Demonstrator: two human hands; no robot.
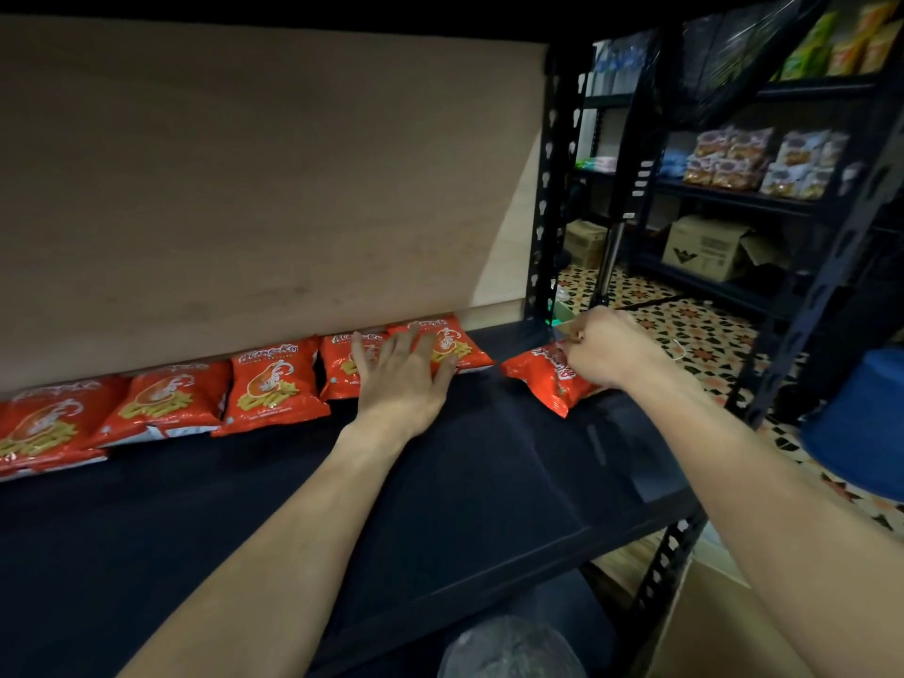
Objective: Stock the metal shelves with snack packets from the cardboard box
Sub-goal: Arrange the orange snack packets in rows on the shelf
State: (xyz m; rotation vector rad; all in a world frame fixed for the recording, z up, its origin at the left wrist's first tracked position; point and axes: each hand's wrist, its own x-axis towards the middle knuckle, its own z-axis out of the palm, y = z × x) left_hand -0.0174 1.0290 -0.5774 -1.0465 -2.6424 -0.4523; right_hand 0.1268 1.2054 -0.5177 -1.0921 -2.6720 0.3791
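Several red snack packets lie in a row along the back of the black metal shelf, against a beige back panel. My left hand lies flat with spread fingers on the two rightmost packets of that row. My right hand grips the top edge of another red packet, which rests tilted on the shelf near its right end, apart from the row. The cardboard box shows only as a brown corner at the bottom right.
A black perforated upright stands at the shelf's right back corner. Farther right, other black shelves carry snack packs and cardboard boxes. A patterned tile floor and a blue object lie to the right.
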